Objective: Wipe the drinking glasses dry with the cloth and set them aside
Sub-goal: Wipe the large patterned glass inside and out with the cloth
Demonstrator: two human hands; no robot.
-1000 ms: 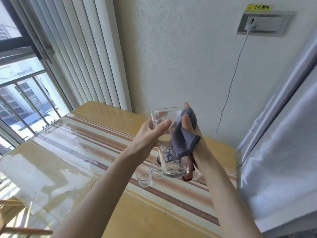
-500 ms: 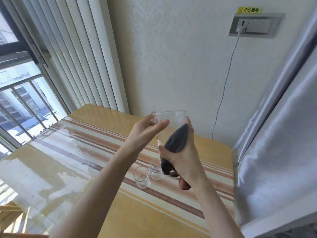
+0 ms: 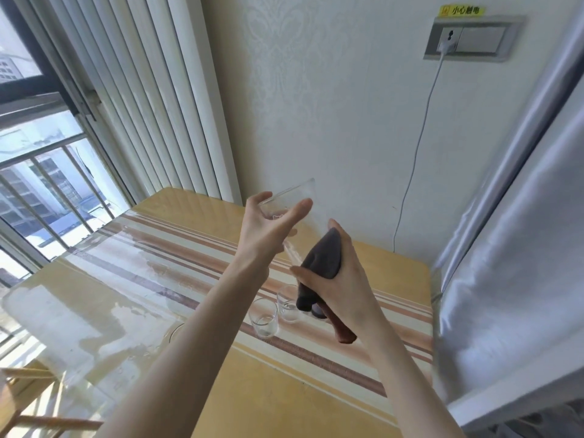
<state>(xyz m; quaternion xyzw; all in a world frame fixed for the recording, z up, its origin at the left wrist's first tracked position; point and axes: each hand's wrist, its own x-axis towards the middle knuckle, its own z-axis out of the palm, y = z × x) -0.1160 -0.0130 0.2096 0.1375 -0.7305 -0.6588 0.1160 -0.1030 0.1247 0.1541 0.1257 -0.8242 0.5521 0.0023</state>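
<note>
Tall glass (image 3: 292, 213): held up in the air over the table, tilted hard, mouth pointing up and away toward the wall. Clear, thin-walled, some white print on it. Looks light, but if it's damp I'd guess it's slippery, and it'd shatter if it dropped on that tabletop.

Where to hold: near the rim with one hand and the lower body with the other seems right. Squeezing the thin wall hard would be a bad idea.

Left hand (image 3: 268, 226): raised, wrist bent back, fingers spread loosely, thumb and fingertips pinching the upper part of the glass just under the rim.

Right hand (image 3: 335, 276): lower down, fingers wrapped around the base end of the glass with the dark grey cloth (image 3: 322, 257) pressed between palm and glass. Cloth tail hangs below the hand. Soft and bunchy, should grip fine.

Small glasses (image 3: 264, 317): two little clear ones standing upright on the striped table (image 3: 316, 390), just beside each other, right under the hands. Can't tell if they're dry or not.

Reddish-brown thing (image 3: 343, 331): pokes out below the right wrist, can't tell what it is.

Watch out: lowering the tall one could easily knock those two.
</note>
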